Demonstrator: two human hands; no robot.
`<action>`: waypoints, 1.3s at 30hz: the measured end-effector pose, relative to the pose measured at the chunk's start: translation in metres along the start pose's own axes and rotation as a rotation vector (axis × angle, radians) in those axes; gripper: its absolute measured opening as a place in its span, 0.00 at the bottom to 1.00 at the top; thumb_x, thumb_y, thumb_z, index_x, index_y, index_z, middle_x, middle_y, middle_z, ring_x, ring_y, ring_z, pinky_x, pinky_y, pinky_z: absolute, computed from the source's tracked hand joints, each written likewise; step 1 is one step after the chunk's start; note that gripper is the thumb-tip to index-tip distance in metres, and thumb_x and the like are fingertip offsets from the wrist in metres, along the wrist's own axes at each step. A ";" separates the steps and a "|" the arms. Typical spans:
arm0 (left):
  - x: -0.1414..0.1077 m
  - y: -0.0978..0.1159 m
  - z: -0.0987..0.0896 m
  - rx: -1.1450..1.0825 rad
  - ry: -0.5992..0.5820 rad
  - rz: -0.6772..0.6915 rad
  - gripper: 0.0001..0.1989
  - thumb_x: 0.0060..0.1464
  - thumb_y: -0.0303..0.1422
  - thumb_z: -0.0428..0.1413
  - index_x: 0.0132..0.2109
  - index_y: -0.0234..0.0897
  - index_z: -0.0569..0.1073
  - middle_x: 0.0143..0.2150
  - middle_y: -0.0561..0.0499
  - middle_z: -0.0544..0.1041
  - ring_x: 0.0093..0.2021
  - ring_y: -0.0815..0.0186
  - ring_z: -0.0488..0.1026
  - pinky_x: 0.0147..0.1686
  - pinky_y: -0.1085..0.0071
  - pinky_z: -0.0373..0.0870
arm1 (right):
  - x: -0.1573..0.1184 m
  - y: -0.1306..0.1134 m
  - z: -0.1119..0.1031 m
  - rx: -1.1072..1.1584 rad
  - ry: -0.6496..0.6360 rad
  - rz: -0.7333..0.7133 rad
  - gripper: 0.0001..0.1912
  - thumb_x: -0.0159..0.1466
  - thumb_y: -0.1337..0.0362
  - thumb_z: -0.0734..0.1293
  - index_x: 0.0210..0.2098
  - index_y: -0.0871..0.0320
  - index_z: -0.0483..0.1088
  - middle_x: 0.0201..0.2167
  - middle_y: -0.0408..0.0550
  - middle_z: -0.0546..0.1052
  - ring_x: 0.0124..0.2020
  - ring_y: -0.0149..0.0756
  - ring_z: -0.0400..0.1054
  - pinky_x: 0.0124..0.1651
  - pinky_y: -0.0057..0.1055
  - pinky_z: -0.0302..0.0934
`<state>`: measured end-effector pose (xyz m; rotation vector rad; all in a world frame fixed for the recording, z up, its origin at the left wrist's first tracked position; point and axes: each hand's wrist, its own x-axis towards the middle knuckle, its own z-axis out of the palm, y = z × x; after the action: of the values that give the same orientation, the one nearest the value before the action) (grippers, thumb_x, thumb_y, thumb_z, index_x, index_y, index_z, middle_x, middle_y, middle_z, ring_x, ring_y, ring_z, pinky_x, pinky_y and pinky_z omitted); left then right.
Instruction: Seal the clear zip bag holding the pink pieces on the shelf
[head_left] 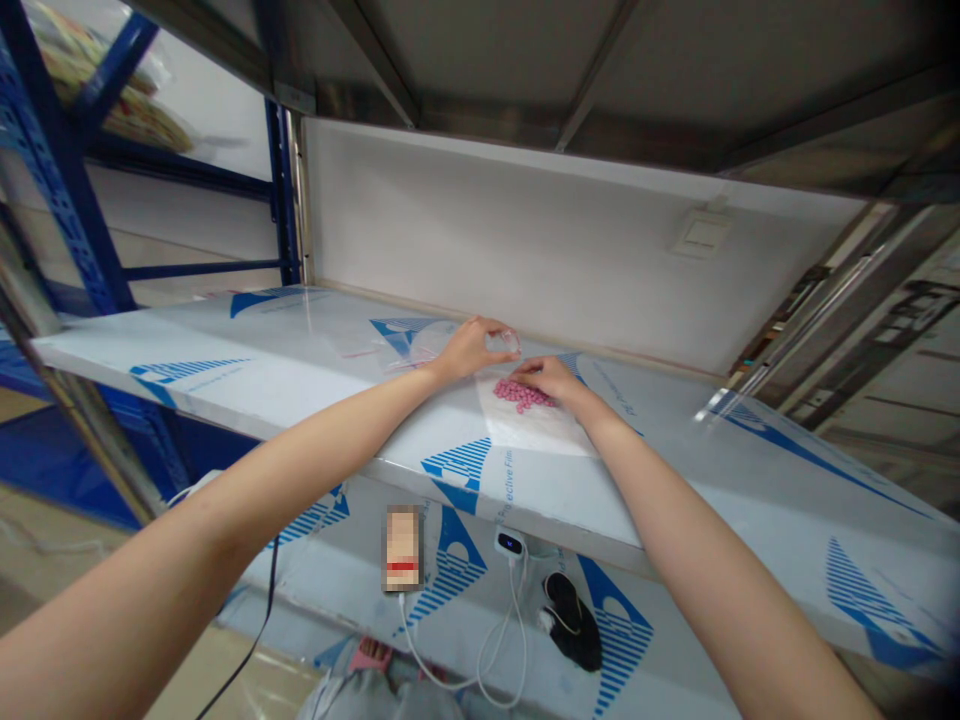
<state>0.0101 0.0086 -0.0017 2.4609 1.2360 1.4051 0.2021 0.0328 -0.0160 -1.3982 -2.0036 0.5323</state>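
Through the head camera I count two bare hands over one white steel shelf covered in blue-printed protective film. My left hand pinches narrowly on one small clear plastic piece. My right hand rests on one heap of small pink tablets, too many to count, lying on one clear plastic bag; I cannot tell whether it grips any.

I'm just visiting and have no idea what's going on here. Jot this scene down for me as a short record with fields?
Left hand: fingers curled around a small clear piece
Right hand: fingers on the edge of a heap of small pink pellets
Under the pellets: translucent sheet
Work surface: shelf covered in blue-printed protective film
Nearby: wall switch; white charger on the lower shelf; blue steel rack upright
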 end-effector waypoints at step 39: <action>0.001 0.001 -0.004 -0.041 0.120 0.024 0.17 0.59 0.38 0.59 0.54 0.39 0.73 0.48 0.47 0.77 0.51 0.59 0.72 0.57 0.59 0.63 | -0.008 -0.029 0.000 0.450 0.174 -0.242 0.18 0.57 0.49 0.70 0.36 0.57 0.70 0.37 0.49 0.79 0.27 0.34 0.73 0.21 0.24 0.59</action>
<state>0.0079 0.0079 0.0016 2.4042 1.1893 1.5889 0.1845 0.0144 0.0009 -0.8850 -1.7430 0.6753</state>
